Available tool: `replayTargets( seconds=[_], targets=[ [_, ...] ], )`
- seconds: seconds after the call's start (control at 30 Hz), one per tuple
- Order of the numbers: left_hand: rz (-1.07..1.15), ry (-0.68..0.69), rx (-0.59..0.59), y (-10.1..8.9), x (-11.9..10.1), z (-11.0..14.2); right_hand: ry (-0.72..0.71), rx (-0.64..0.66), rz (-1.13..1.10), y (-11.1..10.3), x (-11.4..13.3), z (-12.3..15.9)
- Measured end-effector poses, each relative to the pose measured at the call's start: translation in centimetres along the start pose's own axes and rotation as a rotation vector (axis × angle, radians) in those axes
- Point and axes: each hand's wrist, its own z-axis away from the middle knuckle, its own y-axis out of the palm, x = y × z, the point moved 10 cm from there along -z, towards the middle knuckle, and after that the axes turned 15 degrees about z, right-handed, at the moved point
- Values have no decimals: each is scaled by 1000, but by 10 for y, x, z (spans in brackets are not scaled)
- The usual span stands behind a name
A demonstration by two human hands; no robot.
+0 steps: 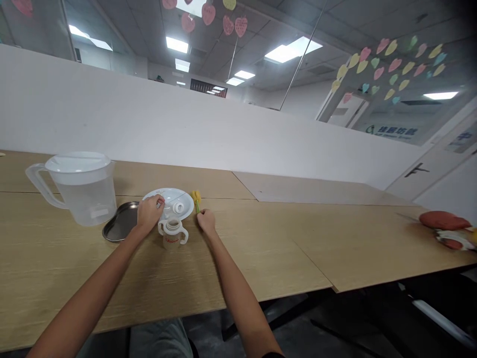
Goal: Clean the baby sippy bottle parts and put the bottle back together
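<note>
My right hand [207, 221] is closed around the green handle of a small brush [196, 196] with a yellow head, pointing away from me beside the plate. Over the near left rim of a white plate [188, 212], my left hand [149, 210] has its fingers pinched together; what they hold, if anything, is too small to make out. A white bottle top [178, 207] rests in the plate. Between my hands stands an open baby bottle [172, 239] with two white handles and red print. Part of a metal kidney-shaped tray [121, 222] is hidden behind my left hand.
A clear plastic pitcher [87, 191] with a lid stands on the left of the wooden table [268, 248]. A red object [443, 220] lies at the far right end. Behind the table rises a white partition [179, 134] with glass above.
</note>
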Motion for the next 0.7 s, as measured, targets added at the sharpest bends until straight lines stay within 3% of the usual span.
replayTargets(
  seconds=[0.17,0.3,0.4,0.5,0.7],
  targets=[
    [217,74,-178,-17,-10,5,68,-166,-102,-34,-11,3],
    [526,33,-325,-28,-3,5,-90,-377,-173,-59,8,28],
    [813,2,-381,-29,3,4,-258,-359,-131,-53,33,46],
    [995,-19,-407,-29,3,4,-332,-295,-83,-42,47,54],
    [970,50,-437,-40,-8,9,-372,-278,-41,-39,54,62]
  ],
)
